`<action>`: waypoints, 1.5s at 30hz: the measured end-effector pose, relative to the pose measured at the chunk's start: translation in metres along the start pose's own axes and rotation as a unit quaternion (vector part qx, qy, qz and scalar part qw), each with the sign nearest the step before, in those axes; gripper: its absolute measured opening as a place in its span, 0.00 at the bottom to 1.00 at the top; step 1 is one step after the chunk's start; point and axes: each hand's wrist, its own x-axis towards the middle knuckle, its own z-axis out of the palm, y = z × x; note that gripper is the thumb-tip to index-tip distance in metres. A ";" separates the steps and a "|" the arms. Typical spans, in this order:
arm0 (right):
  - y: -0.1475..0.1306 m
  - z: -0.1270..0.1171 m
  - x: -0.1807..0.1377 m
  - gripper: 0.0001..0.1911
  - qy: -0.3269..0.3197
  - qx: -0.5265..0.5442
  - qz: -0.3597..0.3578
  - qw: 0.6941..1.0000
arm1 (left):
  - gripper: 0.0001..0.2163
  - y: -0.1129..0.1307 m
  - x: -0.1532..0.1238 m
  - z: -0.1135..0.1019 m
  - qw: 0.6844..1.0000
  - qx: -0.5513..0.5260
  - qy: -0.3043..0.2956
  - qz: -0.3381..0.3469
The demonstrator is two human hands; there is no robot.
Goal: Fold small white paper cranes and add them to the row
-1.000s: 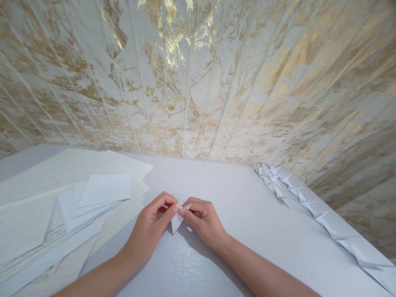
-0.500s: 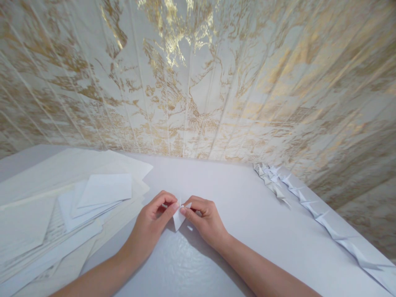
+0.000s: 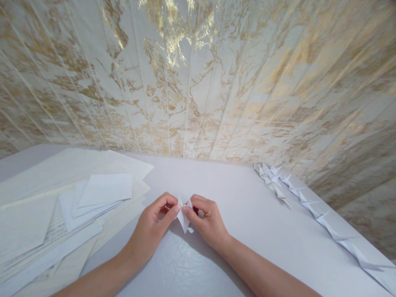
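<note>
Both my hands meet over the middle of a white table (image 3: 241,231). My left hand (image 3: 153,229) pinches the left side of a small folded white paper piece (image 3: 183,216) with thumb and forefinger. My right hand (image 3: 208,222) pinches its right side, fingers curled. The piece is lifted slightly off the table, its lower point hanging down between the hands. Its top shows small pointed flaps.
A loose stack of white paper sheets (image 3: 62,206) covers the table's left side, with smaller white squares (image 3: 105,189) on top. A row of several folded white paper figures (image 3: 297,196) runs along the right edge. A wall with a gold pattern (image 3: 198,82) rises behind.
The paper piece has turned and narrowed between my fingers, and its point now hangs lower and further right. My right hand has shifted slightly right and up.
</note>
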 end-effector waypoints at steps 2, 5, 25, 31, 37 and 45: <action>-0.001 -0.001 0.000 0.18 0.005 0.009 -0.003 1.000 | 0.10 0.000 0.000 -0.001 1.000 0.000 0.004 0.007; -0.002 -0.002 0.001 0.19 0.010 0.019 -0.005 1.000 | 0.10 0.000 0.000 -0.001 1.000 -0.003 0.008 0.021; -0.003 -0.001 0.002 0.16 0.012 -0.052 0.013 0.998 | 0.12 0.000 0.000 0.003 0.999 -0.017 -0.015 -0.034; -0.003 0.000 0.001 0.15 0.001 -0.076 0.008 0.997 | 0.15 -0.001 0.000 0.003 0.998 -0.009 -0.037 -0.058; -0.002 0.001 0.000 0.15 -0.014 -0.092 -0.036 0.995 | 0.16 -0.002 0.000 0.003 0.997 0.001 -0.045 -0.066; -0.001 0.000 -0.001 0.16 -0.028 -0.106 -0.042 0.993 | 0.13 0.000 -0.002 0.003 0.996 0.004 -0.059 -0.062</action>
